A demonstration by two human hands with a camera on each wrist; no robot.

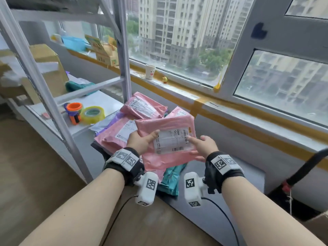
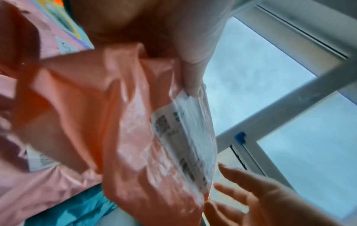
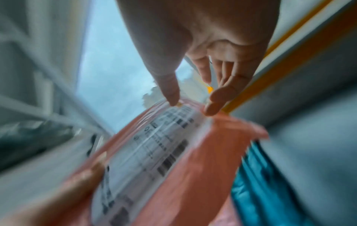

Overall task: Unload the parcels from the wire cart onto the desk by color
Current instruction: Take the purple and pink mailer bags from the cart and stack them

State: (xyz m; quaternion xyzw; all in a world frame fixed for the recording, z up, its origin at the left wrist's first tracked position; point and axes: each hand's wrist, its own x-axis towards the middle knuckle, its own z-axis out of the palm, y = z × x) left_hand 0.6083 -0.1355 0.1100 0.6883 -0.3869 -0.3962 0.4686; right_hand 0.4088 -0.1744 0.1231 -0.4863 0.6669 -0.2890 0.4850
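Both hands hold up one pink parcel [image 1: 159,124] with a white label [image 1: 173,141] over a heap of parcels on the grey desk [image 1: 205,219]. My left hand [image 1: 142,142] grips its left edge, thumb on top and fingers hidden beneath. My right hand [image 1: 204,144] lies against the right edge with straight fingers, one fingertip on the label. The left wrist view shows the pink parcel [image 2: 125,122], the left thumb [image 2: 193,45] and the spread right hand [image 2: 260,198]. The blurred right wrist view shows the right hand [image 3: 192,105] touching the pink parcel [image 3: 203,160].
Under the held parcel lie more pink parcels [image 1: 142,107], a purple one [image 1: 115,119] and a teal one [image 1: 170,180]. A metal rack [image 1: 35,77] stands left, with a tape roll [image 1: 92,114] and an orange dispenser [image 1: 74,112]. A paper cup [image 1: 150,71] sits on the windowsill.
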